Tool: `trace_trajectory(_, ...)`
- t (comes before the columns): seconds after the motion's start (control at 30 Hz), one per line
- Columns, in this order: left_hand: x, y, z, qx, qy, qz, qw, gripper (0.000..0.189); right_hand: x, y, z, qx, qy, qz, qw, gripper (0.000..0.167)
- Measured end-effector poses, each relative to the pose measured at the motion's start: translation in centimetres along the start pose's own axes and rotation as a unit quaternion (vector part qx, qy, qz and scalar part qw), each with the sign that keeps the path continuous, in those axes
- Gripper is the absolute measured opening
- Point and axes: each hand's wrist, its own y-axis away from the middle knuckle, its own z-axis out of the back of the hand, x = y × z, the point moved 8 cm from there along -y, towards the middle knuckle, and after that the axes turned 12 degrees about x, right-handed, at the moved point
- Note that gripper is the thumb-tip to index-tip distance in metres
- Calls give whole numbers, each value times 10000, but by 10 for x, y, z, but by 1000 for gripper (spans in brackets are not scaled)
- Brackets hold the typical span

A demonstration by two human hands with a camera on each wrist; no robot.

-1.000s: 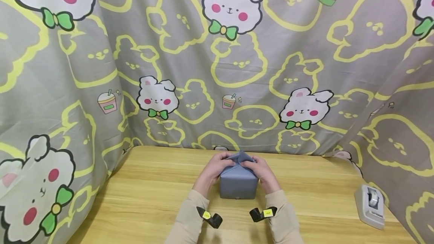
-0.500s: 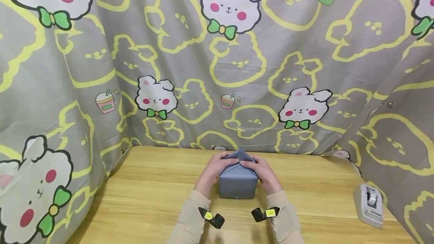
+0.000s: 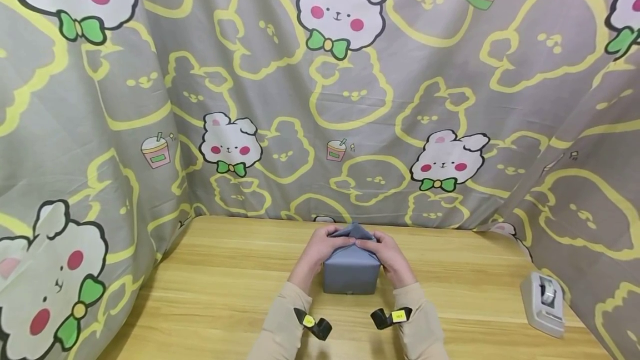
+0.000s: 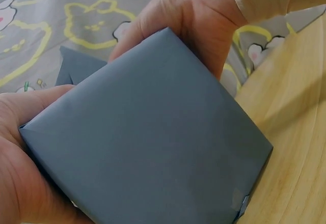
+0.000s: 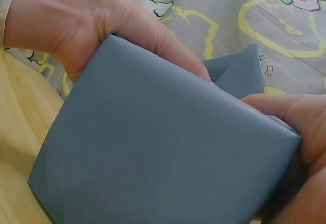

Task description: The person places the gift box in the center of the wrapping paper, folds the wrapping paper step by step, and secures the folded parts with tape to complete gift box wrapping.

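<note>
A box wrapped in blue-grey paper stands on the wooden table between both hands. At its top the paper comes up in a pointed flap, also visible behind the top edge in both wrist views. My left hand grips the left side with its thumb laid over the top. From the right, my right hand holds the box the same way, the two thumb tips close together at the folded paper. A small shiny patch shows near a lower corner of the front face. Most fingers are hidden behind the box.
A grey tape dispenser with a roll of clear tape sits at the table's right edge. Patterned curtain hangs behind the table and along both sides. Black camera mounts are worn on both wrists.
Both thumbs have shifted slightly over the folded paper, and the raised flap has changed shape a little. The box stays in place between the hands.
</note>
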Motion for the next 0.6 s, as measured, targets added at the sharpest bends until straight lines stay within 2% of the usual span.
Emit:
trace_trajectory(0.17,2,0,1,-56,-18,0,10000,27,-5,2,7,221,-583,74,9980,16)
trace_trajectory(0.27,2,0,1,-68,-38,22,10000,27,-10,2,14,74,-886,53,9960,18)
trace_trajectory(0.47,1,1,1,-39,-55,-41,10000,26,-9,0,18,-182,-950,296,9949,5)
trace_trajectory(0.6,0,1,0,-27,-57,-31,10000,25,-8,1,18,-167,-982,333,9945,2)
